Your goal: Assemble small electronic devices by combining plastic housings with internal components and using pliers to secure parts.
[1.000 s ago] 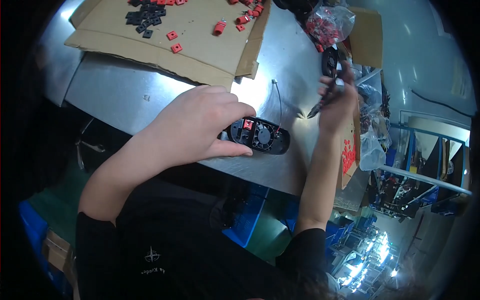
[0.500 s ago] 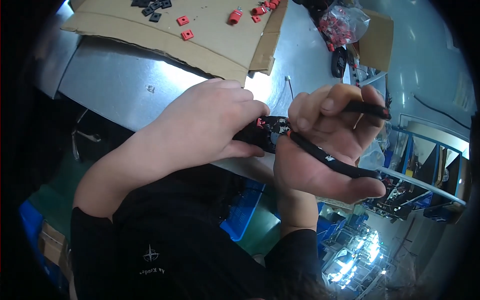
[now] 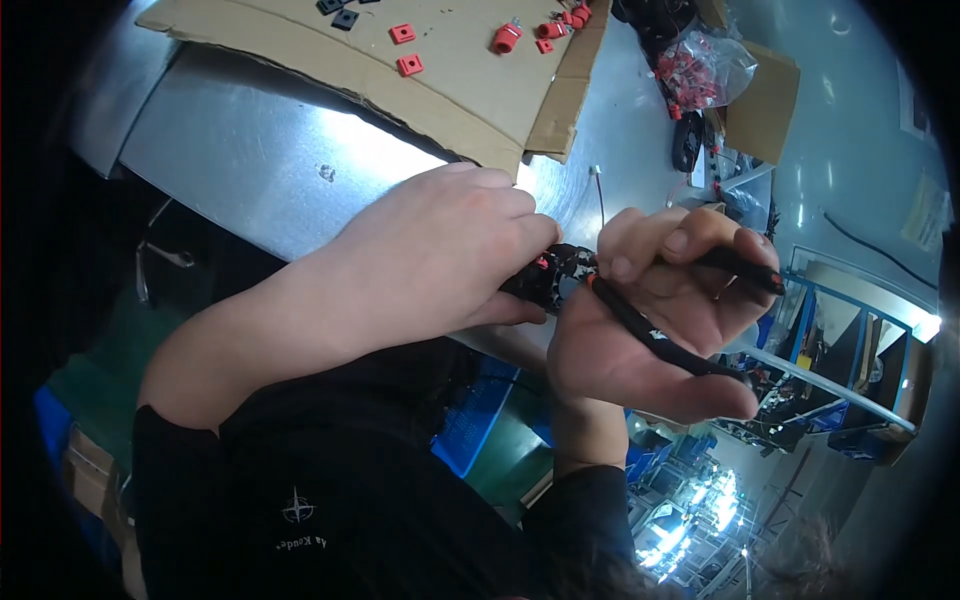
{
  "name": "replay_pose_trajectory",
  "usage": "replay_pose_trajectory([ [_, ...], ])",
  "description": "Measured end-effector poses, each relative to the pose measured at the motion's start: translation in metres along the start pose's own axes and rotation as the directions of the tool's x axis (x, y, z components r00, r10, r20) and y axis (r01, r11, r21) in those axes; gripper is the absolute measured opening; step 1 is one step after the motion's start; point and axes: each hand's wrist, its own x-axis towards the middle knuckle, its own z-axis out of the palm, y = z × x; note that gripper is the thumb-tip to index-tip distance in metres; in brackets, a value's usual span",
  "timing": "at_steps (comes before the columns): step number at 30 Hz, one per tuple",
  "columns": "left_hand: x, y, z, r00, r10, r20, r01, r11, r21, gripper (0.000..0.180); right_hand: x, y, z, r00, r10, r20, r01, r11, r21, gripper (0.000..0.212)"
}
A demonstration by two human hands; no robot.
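My left hand (image 3: 450, 245) is closed around a small black part (image 3: 528, 285) with a bit of red on it; the fingers hide most of its shape. Against that part sit the jaws of a pair of pliers (image 3: 650, 335) with black handles and a touch of orange near the pivot. My right hand (image 3: 665, 310) has its palm turned up and grips the pliers, fingers hooked over one handle and the thumb lying along the other. The handles stand apart. What exactly the jaws bite on is too small to make out.
A cardboard tray (image 3: 460, 95) on the metal table (image 3: 250, 130) carries red and black square pieces and red terminal posts (image 3: 507, 38). Further right lie a clear bag of red parts (image 3: 700, 70), an open carton (image 3: 765, 105) and a thin cable (image 3: 600, 195). A blue crate (image 3: 470, 425) stands below.
The view has shifted, so the tray and bag appear further right. Both hands keep their grips, and the black part has tucked slightly deeper behind the left fingers.
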Motion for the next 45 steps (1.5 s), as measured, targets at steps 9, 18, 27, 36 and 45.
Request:
replay_pose_trajectory([
  [9,0.0,0.0,0.0,1.0,0.008,-0.001,-0.008,1.0,0.026,0.046,-0.004,-0.013,0.01,0.994,0.11,-0.025,-0.109,0.993,0.036,0.077],
  [18,0.0,0.0,0.001,1.0,0.005,0.006,-0.005,1.0,0.028,0.046,-0.012,-0.017,0.014,0.998,0.016,-0.058,-0.016,1.0,-0.004,0.077],
  [27,-0.001,-0.002,0.003,0.999,0.016,-0.03,-0.017,1.0,-0.008,0.046,-0.004,-0.008,0.007,0.998,-0.055,-0.021,0.051,0.987,-0.154,0.082],
  [36,-0.001,-0.004,0.007,0.996,0.036,-0.077,-0.035,0.999,0.01,0.039,-0.005,0.003,0.01,0.976,-0.145,0.163,0.189,0.935,-0.301,0.098],
  [45,-0.002,0.001,-0.003,1.0,0.02,0.017,-0.02,0.999,0.026,0.038,-0.012,-0.009,0.027,0.993,0.113,-0.028,-0.117,0.966,-0.232,0.11],
])
